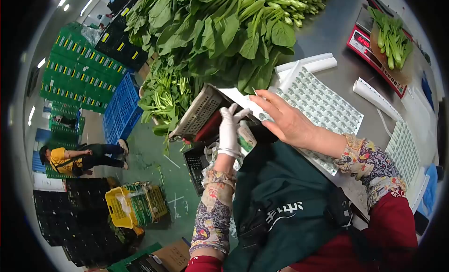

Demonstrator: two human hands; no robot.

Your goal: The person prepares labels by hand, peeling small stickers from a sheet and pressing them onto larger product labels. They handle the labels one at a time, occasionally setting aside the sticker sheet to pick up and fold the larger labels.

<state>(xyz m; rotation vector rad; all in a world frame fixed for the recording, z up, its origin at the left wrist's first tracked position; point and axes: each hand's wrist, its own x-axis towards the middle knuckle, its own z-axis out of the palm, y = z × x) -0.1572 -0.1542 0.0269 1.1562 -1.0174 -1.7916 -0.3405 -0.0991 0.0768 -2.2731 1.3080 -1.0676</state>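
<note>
Head view: 2 hands face each other just apart, before the wearer's dark green apron (pixel 280 187). The left hand (pixel 228 134), in a thin white glove, has its fingers loosely apart, with nothing evident in its grasp. The bare right hand (pixel 294 124) is narrow, thumb near fingers; a small green-and-white patch (pixel 265 116) shows at the thumb tip, though whether it is pinched or merely stuck there cannot be told. Beneath the right forearm, a white sheet printed with rows of green labels (pixel 327 96) lies flat, presumably for easy reach. Bushy leafy greens (pixel 210 33) are heaped opposite, probably to leave the near side free. At right, 1 bunch of green-stalked vegetables (pixel 392 40) rests on a red-framed digital scale (pixel 362 42), its display unobstructed.
</note>
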